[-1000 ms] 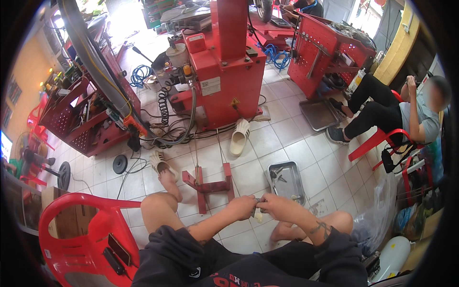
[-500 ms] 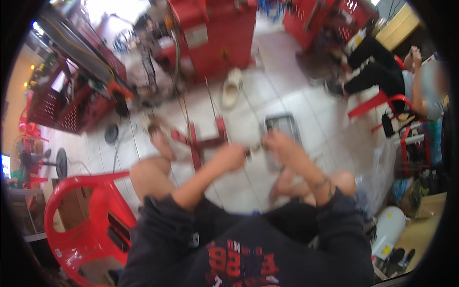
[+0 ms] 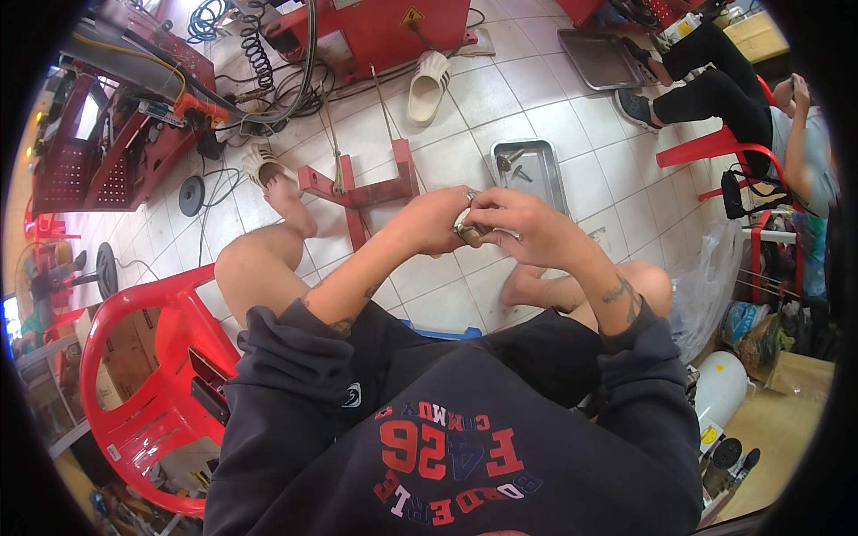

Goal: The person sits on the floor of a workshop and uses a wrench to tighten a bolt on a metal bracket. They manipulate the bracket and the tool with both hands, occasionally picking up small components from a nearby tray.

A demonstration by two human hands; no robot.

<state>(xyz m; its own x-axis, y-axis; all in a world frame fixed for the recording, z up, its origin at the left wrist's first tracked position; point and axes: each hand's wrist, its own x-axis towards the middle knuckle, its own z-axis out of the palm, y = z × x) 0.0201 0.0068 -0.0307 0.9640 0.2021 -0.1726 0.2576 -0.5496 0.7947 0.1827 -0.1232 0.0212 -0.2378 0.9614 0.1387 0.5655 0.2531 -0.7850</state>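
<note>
Pale floor tiles [image 3: 500, 98] fill the workshop, seen from above through a round fisheye view, with a red machine [image 3: 384, 31] at the top edge. At the centre, the wearer's two hands meet above the floor, between the bare knees. The left hand [image 3: 436, 221] is curled around a small metallic piece [image 3: 467, 230], and the right hand [image 3: 517, 223] has its fingers bent close together on the same piece, which is partly hidden by them. Just beyond the hands, a shallow metal tray [image 3: 542, 171] lies on the floor, holding a few small metal parts [image 3: 513, 164] toward its far end. Left of it stands a red metal frame [image 3: 371, 189]; beyond that is a cream slide sandal [image 3: 431, 89]. To the left is a red plastic chair [image 3: 103, 344]. At upper right, another person [image 3: 726, 85] in black trousers sits on a red chair.
</note>
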